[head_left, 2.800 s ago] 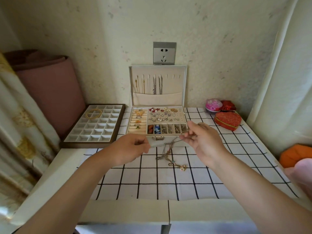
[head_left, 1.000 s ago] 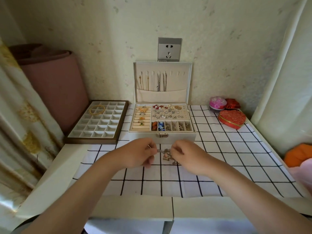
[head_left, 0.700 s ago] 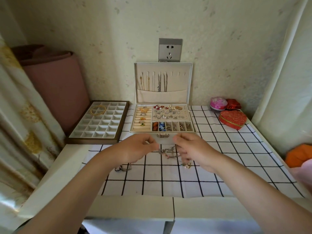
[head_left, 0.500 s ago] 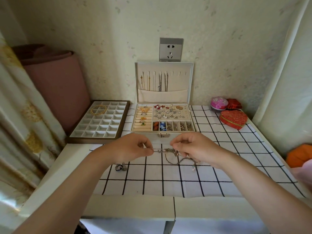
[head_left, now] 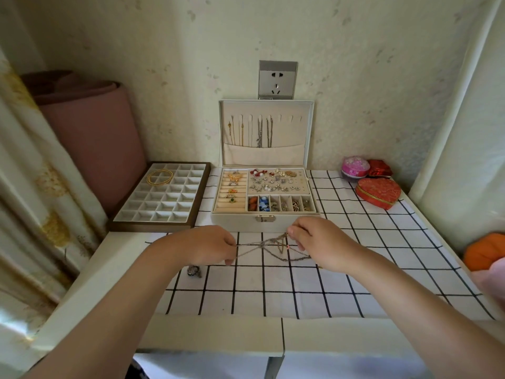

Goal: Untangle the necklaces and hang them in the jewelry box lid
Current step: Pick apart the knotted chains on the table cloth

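Head view: left hand (head_left: 203, 246) and right hand (head_left: 317, 242) each had a pinching grip on the tangled necklaces (head_left: 269, 246), stretched between them, just in front of the jewelry box (head_left: 237, 222).

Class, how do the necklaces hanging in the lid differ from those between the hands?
Hung necklaces drop straight, separate; held necklaces cross in a tangle. Hung necklaces are untouched; held necklaces are pinched by left hand and right hand. Both are thin chains.
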### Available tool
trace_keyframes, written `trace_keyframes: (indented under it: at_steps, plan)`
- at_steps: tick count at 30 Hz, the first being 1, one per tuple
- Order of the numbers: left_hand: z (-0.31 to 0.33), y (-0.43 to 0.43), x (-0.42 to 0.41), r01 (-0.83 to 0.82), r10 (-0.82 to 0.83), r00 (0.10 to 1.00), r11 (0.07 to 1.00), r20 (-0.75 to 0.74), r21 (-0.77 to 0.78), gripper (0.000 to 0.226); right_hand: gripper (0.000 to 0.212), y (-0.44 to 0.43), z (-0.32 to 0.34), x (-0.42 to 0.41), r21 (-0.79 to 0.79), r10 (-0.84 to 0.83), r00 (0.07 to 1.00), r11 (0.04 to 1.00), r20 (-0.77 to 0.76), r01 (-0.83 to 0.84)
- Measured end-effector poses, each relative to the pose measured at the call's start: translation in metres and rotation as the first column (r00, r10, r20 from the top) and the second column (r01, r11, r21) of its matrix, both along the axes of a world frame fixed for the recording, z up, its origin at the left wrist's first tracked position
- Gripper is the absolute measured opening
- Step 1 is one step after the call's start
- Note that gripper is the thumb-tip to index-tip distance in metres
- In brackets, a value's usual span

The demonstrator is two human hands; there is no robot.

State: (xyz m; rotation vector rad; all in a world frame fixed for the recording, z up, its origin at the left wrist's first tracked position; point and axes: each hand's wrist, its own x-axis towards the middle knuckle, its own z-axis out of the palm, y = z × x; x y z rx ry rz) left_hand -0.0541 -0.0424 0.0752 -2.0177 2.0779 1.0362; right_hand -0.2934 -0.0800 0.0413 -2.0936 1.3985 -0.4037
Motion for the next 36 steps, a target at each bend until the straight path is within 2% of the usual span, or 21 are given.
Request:
trace_keyframes:
  at_steps: [2,5,8,9,11,13,16,19,23,28,32,36]
  plan:
    - [-0.003,0.0,0.0,-0.013,0.011,0.998,0.999,0.06,0.035,0.02,0.04,0.002,-0.003,0.003,0.023,0.01,1.0,1.0,0.012,-0.011]
    - [-0.007,0.002,-0.001,-0.003,-0.012,0.991,0.994,0.136,0.105,0.015,0.04,0.002,-0.01,0.007,0.132,-0.008,0.992,0.991,0.129,-0.009]
    - [-0.012,0.004,-0.006,0.048,-0.045,0.981,0.999,0.188,-0.008,0.006,0.038,0.003,-0.011,0.011,0.228,-0.033,0.971,0.974,0.238,-0.022]
    - [-0.014,0.003,-0.008,0.068,-0.054,0.983,0.995,0.175,-0.079,0.015,0.038,0.003,-0.01,0.012,0.242,-0.039,0.964,0.97,0.264,-0.028]
    - [-0.022,0.002,-0.014,0.073,-0.064,0.997,0.971,0.044,-0.23,0.033,0.036,0.003,-0.006,0.014,0.268,-0.053,0.945,0.963,0.322,-0.037]
    - [-0.026,0.002,-0.022,0.011,-0.067,0.981,0.956,-0.182,-0.292,0.038,0.034,0.004,-0.001,0.014,0.288,-0.069,0.922,0.956,0.381,-0.047]
    - [-0.03,0.002,-0.036,-0.041,-0.076,0.89,0.969,-0.45,-0.245,0.025,0.034,0.005,0.004,0.011,0.298,-0.074,0.889,0.952,0.451,-0.073]
    - [-0.026,0.002,-0.045,-0.163,0.025,0.778,0.973,-0.628,-0.164,0.009,0.035,0.004,0.006,0.007,0.345,-0.116,0.858,0.936,0.5,-0.074]
    - [-0.021,-0.001,-0.044,-0.248,0.063,0.705,0.955,-0.706,-0.162,0.011,0.036,0.0,0.009,0.004,0.356,-0.163,0.856,0.934,0.49,-0.026]
    - [-0.014,0.001,-0.042,-0.267,0.127,0.638,0.962,-0.759,-0.064,0.018,0.027,0.001,0.014,0.0,0.367,-0.118,0.856,0.926,0.503,-0.088]
    - [-0.011,0.003,-0.042,-0.271,0.169,0.593,0.962,-0.787,0.002,0.014,0.022,0.003,0.011,0.002,0.282,-0.103,0.881,0.959,0.461,-0.035]
    - [-0.013,0.003,-0.045,-0.265,0.162,0.618,0.964,-0.769,-0.011,0.009,0.003,0.004,0.002,0.002,0.14,-0.089,0.909,0.99,0.408,0.034]
